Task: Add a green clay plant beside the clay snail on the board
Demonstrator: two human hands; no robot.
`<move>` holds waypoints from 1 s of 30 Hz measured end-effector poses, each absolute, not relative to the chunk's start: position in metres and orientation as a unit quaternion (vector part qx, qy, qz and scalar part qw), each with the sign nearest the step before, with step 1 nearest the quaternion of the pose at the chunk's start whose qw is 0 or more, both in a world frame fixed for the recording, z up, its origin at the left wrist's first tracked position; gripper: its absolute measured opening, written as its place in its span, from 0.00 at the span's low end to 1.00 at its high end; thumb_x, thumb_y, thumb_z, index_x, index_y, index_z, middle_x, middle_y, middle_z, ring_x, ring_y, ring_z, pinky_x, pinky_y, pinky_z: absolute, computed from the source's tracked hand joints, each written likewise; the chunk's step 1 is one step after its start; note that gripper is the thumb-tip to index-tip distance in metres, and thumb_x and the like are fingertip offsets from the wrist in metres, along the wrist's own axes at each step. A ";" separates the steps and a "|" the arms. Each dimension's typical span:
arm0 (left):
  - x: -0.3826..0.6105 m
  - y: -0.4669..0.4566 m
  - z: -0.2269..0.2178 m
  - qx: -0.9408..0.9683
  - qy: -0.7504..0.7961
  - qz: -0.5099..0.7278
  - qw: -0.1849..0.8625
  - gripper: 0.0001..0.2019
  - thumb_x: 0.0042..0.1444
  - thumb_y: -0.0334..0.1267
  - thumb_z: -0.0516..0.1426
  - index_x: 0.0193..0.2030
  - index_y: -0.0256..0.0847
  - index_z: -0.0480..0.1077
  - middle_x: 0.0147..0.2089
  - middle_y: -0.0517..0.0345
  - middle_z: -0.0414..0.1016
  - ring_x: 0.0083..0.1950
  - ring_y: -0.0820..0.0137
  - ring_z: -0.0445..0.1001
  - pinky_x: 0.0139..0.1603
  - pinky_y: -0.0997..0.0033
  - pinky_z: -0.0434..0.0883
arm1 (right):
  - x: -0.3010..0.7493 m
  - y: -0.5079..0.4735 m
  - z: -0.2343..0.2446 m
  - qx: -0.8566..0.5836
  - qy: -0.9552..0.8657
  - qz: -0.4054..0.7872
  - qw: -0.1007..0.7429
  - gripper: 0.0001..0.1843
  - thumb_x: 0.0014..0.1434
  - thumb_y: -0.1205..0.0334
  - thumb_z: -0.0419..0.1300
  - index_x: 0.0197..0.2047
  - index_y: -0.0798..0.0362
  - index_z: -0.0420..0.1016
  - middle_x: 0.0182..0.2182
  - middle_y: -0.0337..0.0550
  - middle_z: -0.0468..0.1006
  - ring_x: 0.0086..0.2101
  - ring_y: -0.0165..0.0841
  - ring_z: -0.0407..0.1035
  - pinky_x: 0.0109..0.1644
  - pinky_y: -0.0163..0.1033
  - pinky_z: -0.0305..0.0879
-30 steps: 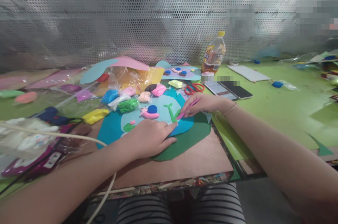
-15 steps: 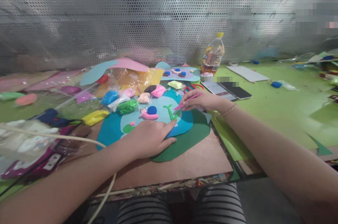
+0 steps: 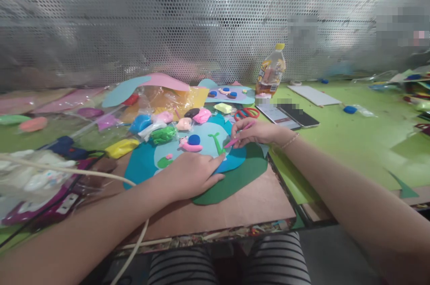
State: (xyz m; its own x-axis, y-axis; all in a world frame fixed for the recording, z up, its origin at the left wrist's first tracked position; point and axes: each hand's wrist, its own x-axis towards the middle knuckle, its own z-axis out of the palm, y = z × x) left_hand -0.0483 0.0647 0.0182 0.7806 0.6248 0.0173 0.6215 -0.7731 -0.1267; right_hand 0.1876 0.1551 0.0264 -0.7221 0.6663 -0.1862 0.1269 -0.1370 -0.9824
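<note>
My right hand (image 3: 250, 133) pinches a pink modelling tool (image 3: 231, 142), its tip at the lower end of a green clay stem (image 3: 217, 142). That stem lies on a light blue paper shape (image 3: 178, 135) layered over darker blue paper (image 3: 136, 162) and green paper (image 3: 231, 184). My left hand (image 3: 198, 173) rests flat on the papers with its fingers out, the index fingertip touching the stem's foot. Left of the stem sits a pink clay snail (image 3: 192, 147) with a blue shell. A green clay piece (image 3: 164, 162) with a pink flower lies near my left wrist.
Behind the papers lie several clay packets (image 3: 163, 133), red-handled scissors (image 3: 247, 113) and a phone (image 3: 278, 116). A bottle (image 3: 271, 70) stands by the perforated metal wall (image 3: 215, 21). A pale cable (image 3: 101, 176) crosses under my left forearm. At right is a white board (image 3: 312, 95).
My right hand has come down slightly, bringing the tool's tip from beside the middle of the stem to its lower end. My left hand stays in place.
</note>
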 end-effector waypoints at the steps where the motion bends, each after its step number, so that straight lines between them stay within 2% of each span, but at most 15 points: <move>1: -0.049 0.065 0.018 -0.943 -0.324 0.012 0.067 0.22 0.65 0.47 0.44 0.60 0.38 0.59 0.35 0.53 0.75 0.34 0.63 0.73 0.28 0.69 0.63 | 0.187 0.155 0.026 -0.314 -0.628 0.687 0.188 0.10 0.47 0.65 0.67 0.33 0.58 0.72 0.29 0.42 0.79 0.31 0.30 0.75 0.39 0.34 0.73; 7: -0.050 0.065 0.018 -0.948 -0.307 0.006 0.078 0.20 0.65 0.46 0.45 0.59 0.39 0.60 0.36 0.54 0.75 0.33 0.64 0.73 0.26 0.70 0.62 | 0.187 0.155 0.024 -0.305 -0.633 0.693 0.159 0.10 0.50 0.63 0.65 0.35 0.59 0.74 0.35 0.47 0.80 0.35 0.30 0.75 0.40 0.34 0.72; 10: -0.050 0.065 0.019 -0.947 -0.312 0.011 0.077 0.20 0.65 0.46 0.45 0.59 0.39 0.60 0.35 0.54 0.75 0.32 0.65 0.73 0.26 0.70 0.62 | 0.188 0.154 0.026 -0.304 -0.638 0.691 0.153 0.10 0.51 0.62 0.65 0.35 0.60 0.74 0.33 0.46 0.80 0.34 0.30 0.75 0.40 0.34 0.72; 17: -0.049 0.065 0.020 -0.946 -0.315 0.012 0.072 0.20 0.65 0.46 0.45 0.59 0.39 0.60 0.35 0.54 0.74 0.34 0.64 0.74 0.26 0.69 0.63 | 0.192 0.155 0.033 -0.331 -0.694 0.627 0.126 0.11 0.52 0.61 0.63 0.39 0.58 0.77 0.27 0.42 0.79 0.28 0.26 0.74 0.31 0.28 0.71; 22: -0.049 0.065 0.020 -0.947 -0.315 0.005 0.069 0.20 0.65 0.46 0.44 0.59 0.40 0.60 0.35 0.54 0.74 0.34 0.65 0.73 0.27 0.71 0.64 | 0.194 0.157 0.034 -0.327 -0.728 0.592 0.112 0.15 0.53 0.61 0.62 0.44 0.54 0.77 0.31 0.42 0.80 0.31 0.26 0.74 0.34 0.28 0.71; 30: -0.049 0.063 0.021 -0.946 -0.319 0.012 0.063 0.20 0.65 0.45 0.44 0.59 0.39 0.60 0.36 0.53 0.75 0.34 0.65 0.73 0.28 0.70 0.64 | 0.194 0.155 0.037 -0.345 -0.742 0.566 0.099 0.15 0.54 0.62 0.61 0.45 0.55 0.78 0.33 0.44 0.80 0.33 0.27 0.74 0.36 0.29 0.72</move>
State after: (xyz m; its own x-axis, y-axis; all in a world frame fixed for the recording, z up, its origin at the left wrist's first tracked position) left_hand -0.0490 0.0633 0.0206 0.7963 0.6047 0.0178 0.6017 -0.7887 -0.1261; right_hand 0.1940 0.1550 0.0373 -0.7419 0.6248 -0.2433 0.3996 0.1206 -0.9087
